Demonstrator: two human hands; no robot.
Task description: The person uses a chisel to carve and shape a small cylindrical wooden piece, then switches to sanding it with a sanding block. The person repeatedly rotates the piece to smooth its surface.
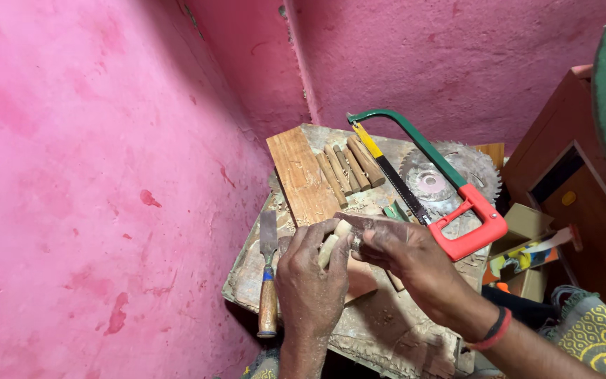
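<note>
- Left hand [310,277] is wrapped around a small pale wood piece [331,245], held just above the dusty surface [387,330].
- Right hand [401,253] pinches the same piece from the other side, fingers closed, so both hands meet on it.
- A chisel [268,274] lies just left of the left hand.
- A green and red hacksaw [429,175] rests beyond, over a round saw blade [457,172], next to some wooden pegs [348,168].

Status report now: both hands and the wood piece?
Left hand grips pale wood piece. Right hand pinches its end. Hacksaw lies close behind.
</note>
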